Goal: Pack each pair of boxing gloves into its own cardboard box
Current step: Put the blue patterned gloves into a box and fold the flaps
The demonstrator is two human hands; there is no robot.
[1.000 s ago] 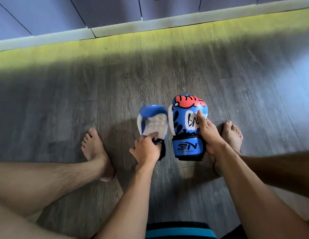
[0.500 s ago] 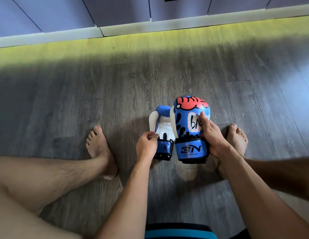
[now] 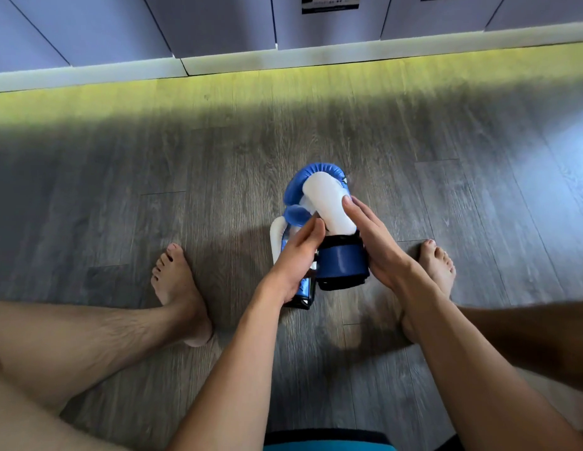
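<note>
Two blue-and-white boxing gloves sit between our bare feet on the grey wood-plank floor [image 3: 121, 196], pressed side by side. We've got the right glove [image 3: 329, 206] tipped so its white palm side faces up at us, dark blue cuff nearest our lap. Our right hand [image 3: 378, 249] is flat and mostly open against its right side, fingers stretched up to the white padding, more cupping than gripping. Our left hand [image 3: 298, 258] lies over the left glove [image 3: 278, 242], fingers reaching to the seam where the two gloves touch; can't tell how tight that hold really is. That one shows a white edge and a black cuff end poking out under our wrist. White boxes [image 3: 326, 17] line the wall [image 3: 88, 70] up top, well apart from the gloves
</note>
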